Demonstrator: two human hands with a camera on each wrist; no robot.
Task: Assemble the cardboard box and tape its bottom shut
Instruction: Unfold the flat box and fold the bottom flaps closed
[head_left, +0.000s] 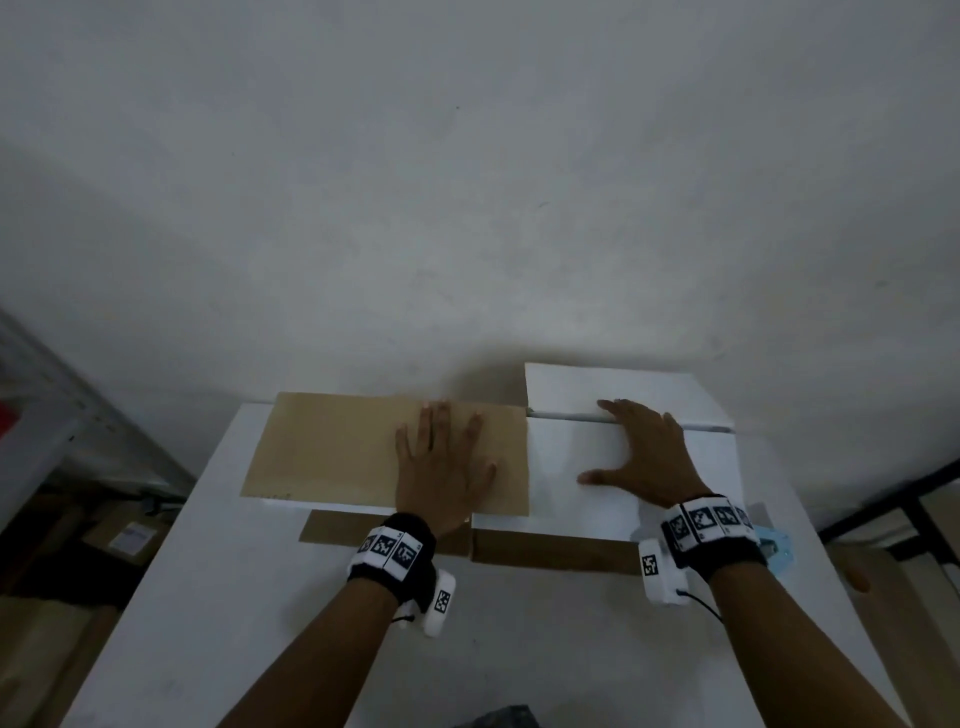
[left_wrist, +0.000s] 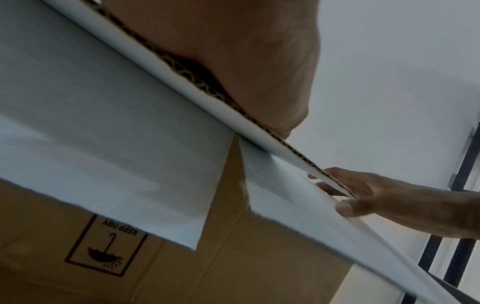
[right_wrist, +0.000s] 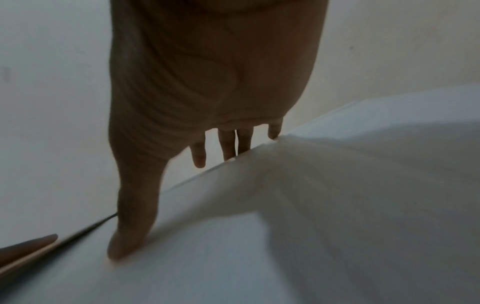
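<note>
Both hands flat on box flaps

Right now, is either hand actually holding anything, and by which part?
Nothing is gripped. The left hand presses flat on the brown flap; the right hand rests spread on the white flap.

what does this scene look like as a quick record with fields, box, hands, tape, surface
box: cardboard box on the table, bottom flaps folded over, brown flap left, white flap right
left hand: left hand flat on the brown flap, fingers spread
right hand: right hand on the white flap, fingers reaching its far edge
tape: none visible on the flaps
surface: white table
other: blue object behind the right wrist, unclear what
</note>
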